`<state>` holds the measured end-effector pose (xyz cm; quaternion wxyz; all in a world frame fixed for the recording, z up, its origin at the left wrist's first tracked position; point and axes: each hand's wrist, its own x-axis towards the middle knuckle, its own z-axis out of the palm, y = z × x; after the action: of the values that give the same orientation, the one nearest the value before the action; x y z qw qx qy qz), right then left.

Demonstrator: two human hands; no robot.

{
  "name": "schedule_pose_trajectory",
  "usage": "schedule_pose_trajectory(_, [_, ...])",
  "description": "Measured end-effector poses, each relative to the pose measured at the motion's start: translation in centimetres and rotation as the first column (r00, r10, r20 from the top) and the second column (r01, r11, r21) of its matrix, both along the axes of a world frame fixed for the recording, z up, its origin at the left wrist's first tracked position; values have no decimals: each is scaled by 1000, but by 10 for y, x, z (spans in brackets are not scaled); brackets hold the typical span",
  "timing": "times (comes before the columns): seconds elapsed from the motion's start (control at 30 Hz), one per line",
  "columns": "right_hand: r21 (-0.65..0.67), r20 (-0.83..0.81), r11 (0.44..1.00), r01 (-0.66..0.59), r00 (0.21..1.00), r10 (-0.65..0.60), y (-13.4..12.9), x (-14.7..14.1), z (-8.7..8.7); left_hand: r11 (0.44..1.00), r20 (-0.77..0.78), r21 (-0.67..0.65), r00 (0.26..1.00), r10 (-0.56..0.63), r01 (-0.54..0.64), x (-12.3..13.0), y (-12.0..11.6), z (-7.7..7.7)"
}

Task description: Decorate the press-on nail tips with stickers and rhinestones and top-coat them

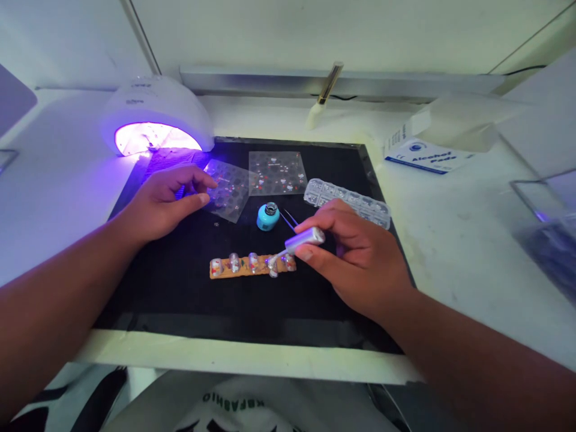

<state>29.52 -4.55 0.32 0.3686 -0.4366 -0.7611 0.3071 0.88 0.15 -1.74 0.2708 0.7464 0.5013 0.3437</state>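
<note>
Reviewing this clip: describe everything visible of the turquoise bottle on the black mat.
The turquoise bottle is rounded and glossy, glass or plastic by its look, with a small dark marking low down. Its neck is uncapped. It stands upright on the black mat, beside the tweezers. Neither the left hand nor right hand touches it.

In front of me I count one white dome lamp [155, 111] glowing purple, one black rectangular mat [180, 300], two clear plastic sheets [279, 174] with small printed designs, one turquoise bottle [268, 217], one clear plastic compartment case [366, 208] and one pair of slim metal tweezers [288, 222]. I see one flat orange-brown strip [243, 268] and five small decorated nail tips [216, 267] along it. My brushes number two: one silver-handled brush [306, 240] and one pale-tipped brush with a gold-toned handle [330, 83]. There is one white-and-blue cardboard Alcohol Pads box [425, 150].
</note>
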Motion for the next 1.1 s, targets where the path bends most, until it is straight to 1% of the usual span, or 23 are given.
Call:
schedule_pose_trajectory(0.1, [-11, -34, 999, 31, 999, -31, 1, 1, -1, 1000, 4, -10, 1000, 0, 0, 1, 0, 1])
schedule_pose_trajectory(0.17, [-32, -71, 999, 27, 997, -30, 1, 3, -2, 1000, 0, -8, 1000, 2, -2, 2, 0, 2])
schedule_pose_trajectory(0.27, [-64, -106, 996, -62, 993, 55, 0, 6, -3, 1000, -11, -4, 1000, -2, 2, 1, 0, 1])
schedule_pose_trajectory(0.33, [-69, -87, 991, -112, 991, 106, 0, 6, -3, 1000, -18, -11, 1000, -2, 2, 1, 0, 1])
schedule_pose_trajectory(0.37, [-65, -68, 991, -114, 992, 110, 0, 5, -3, 1000, -21, -15, 1000, -1, 0, 0, 0, 1])
schedule_pose_trajectory(0.47, [-49, -29, 996, -69, 997, 68, 2, 3, -2, 1000, -20, -16, 1000, -2, 1, 0, 0, 1])
schedule_pose_trajectory(0.57, [-63, -17, 998, 4, 1000, -5, 5, 3, -2, 1000, -15, -4, 1000, 0, 0, 1, 0, 1])
schedule_pose_trajectory(0.63, [-81, -51, 996, 36, 998, -40, 6, 5, -3, 1000, -17, 1, 1000, 8, -8, 1, 0, 1])
schedule_pose_trajectory(0.67, [-91, -76, 995, 32, 996, -39, 6, 6, -3, 1000, -19, 2, 1000, 10, -10, 1, 0, 1])
schedule_pose_trajectory(0.77, [-95, -145, 993, -63, 988, 49, 7, 9, -5, 1000, -13, 7, 1000, -2, 2, 1, 0, 1])
schedule_pose_trajectory(0.83, [-78, -129, 987, -139, 983, 128, 6, 10, -5, 1000, -7, 10, 1000, -11, 11, 0, 0, 0])
schedule_pose_trajectory(0.9, [-51, -91, 984, -169, 982, 164, 6, 10, -5, 1000, -4, 9, 1000, -17, 17, 0, 0, -1])
schedule_pose_trajectory(0.97, [-37, -52, 988, -149, 988, 147, 7, 8, -5, 1000, -4, 7, 1000, -15, 15, 0, 0, -1])
schedule_pose_trajectory(1.1, [-74, -31, 996, -39, 999, 37, 7, 6, -4, 1000, -6, -9, 1000, 0, 0, 1, 0, 1])
